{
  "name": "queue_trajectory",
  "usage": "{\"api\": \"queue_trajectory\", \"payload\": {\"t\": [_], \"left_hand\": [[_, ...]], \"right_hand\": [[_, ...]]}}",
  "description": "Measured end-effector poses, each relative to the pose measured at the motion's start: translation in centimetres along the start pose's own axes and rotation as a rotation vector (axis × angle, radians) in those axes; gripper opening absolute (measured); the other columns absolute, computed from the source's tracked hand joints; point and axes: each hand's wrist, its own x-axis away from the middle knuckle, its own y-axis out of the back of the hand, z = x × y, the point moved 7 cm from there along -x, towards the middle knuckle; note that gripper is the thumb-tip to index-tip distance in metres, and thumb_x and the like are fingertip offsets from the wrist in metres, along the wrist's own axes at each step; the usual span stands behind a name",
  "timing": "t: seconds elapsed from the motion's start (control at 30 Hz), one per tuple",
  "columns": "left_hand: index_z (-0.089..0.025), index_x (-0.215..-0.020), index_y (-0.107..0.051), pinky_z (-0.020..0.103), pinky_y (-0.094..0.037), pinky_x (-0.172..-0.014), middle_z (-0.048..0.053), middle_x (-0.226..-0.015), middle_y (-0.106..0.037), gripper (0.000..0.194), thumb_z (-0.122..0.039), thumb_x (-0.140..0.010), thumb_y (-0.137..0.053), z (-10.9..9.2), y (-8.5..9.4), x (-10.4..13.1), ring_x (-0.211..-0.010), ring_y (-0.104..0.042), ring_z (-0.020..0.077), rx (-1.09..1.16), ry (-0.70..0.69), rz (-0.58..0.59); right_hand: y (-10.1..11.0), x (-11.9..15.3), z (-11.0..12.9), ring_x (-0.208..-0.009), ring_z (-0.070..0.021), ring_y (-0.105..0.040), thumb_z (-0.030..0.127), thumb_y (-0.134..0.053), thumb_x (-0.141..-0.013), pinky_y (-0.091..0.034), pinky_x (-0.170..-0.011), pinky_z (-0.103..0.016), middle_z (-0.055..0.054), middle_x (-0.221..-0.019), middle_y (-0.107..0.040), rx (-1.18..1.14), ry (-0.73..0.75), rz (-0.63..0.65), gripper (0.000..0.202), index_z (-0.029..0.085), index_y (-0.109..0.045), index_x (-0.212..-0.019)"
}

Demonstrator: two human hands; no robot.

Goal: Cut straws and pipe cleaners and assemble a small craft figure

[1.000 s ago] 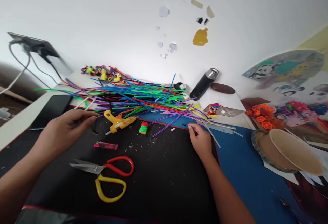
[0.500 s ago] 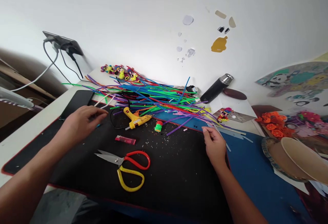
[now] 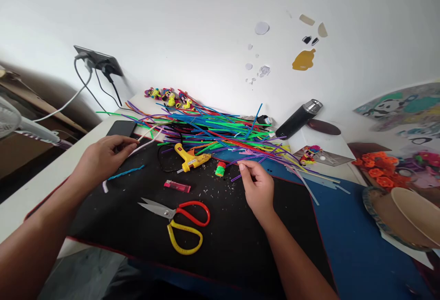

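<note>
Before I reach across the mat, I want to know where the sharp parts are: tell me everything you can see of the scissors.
The scissors lie on the black mat, nearer you than the pink lighter and apart from it. The metal-looking blades, slightly parted, point left; a round pivot joins them. One handle loop is red, the other, nearer you, yellow; both look smooth. Neither left hand nor right hand touches them.

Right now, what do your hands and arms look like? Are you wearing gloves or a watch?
No gloves: my left hand and right hand are bare. My left arm and right arm show no sleeve, watch or bracelet. I see no rings, but some fingers are hidden.
</note>
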Motion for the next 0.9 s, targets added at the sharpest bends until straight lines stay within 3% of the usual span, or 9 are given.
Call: {"api": "queue_trajectory", "payload": {"t": [0.1,0.23,0.4,0.63,0.9], "left_hand": [[-0.022,-0.104,-0.083,0.041,-0.058,-0.088,0.010,-0.104,-0.085,0.052,-0.060,-0.086,-0.053,0.1,0.0,0.1,-0.090,-0.074,0.0305,-0.012,-0.013,0.009],[-0.022,-0.103,-0.082,0.040,-0.057,-0.091,0.011,-0.104,-0.084,0.047,-0.056,-0.091,-0.053,-1.7,-0.8,0.4,-0.095,-0.073,0.0291,-0.014,-0.157,0.015],[-0.020,-0.103,-0.080,0.042,-0.056,-0.097,0.012,-0.106,-0.083,0.041,-0.052,-0.100,-0.055,-5.6,-2.0,0.9,-0.103,-0.073,0.0300,0.017,-0.342,0.042],[-0.023,-0.106,-0.079,0.043,-0.054,-0.096,0.009,-0.102,-0.080,0.037,-0.052,-0.106,-0.057,-11.4,-6.0,2.5,-0.101,-0.070,0.0296,-0.017,-0.638,0.215],[-0.023,-0.105,-0.071,0.044,-0.055,-0.093,0.010,-0.103,-0.078,0.028,-0.050,-0.102,-0.063,-12.0,-8.7,2.3,-0.101,-0.072,0.0324,-0.121,-0.672,0.264]], "right_hand": [[-1.2,-0.4,-0.4,-0.055,-0.0153,-0.050,0.046,-0.068,-0.105,-0.044,-0.053,-0.028,-0.001,-0.069,-0.068,-0.045,-0.002,-0.041,0.032,0.020,-0.085,-0.103],[-1.6,0.1,-1.8,-0.055,-0.0157,-0.053,0.046,-0.066,-0.106,-0.046,-0.055,-0.029,-0.002,-0.071,-0.070,-0.050,-0.008,-0.092,0.032,0.019,-0.083,-0.105],[-0.6,0.7,-2.8,-0.061,-0.0177,-0.064,0.042,-0.068,-0.104,-0.054,-0.063,-0.031,-0.006,-0.081,-0.079,-0.004,0.008,-0.085,0.028,0.019,-0.084,-0.103],[0.2,0.1,-3.1,-0.056,-0.0172,-0.060,0.046,-0.066,-0.104,-0.052,-0.059,-0.030,-0.003,-0.069,-0.072,0.025,-0.044,-0.100,0.033,0.019,-0.084,-0.103],[-0.1,0.3,-2.7,-0.055,-0.0163,-0.059,0.044,-0.064,-0.106,-0.050,-0.059,-0.029,-0.003,-0.071,-0.073,0.046,-0.042,-0.056,0.032,0.020,-0.085,-0.105]]}}
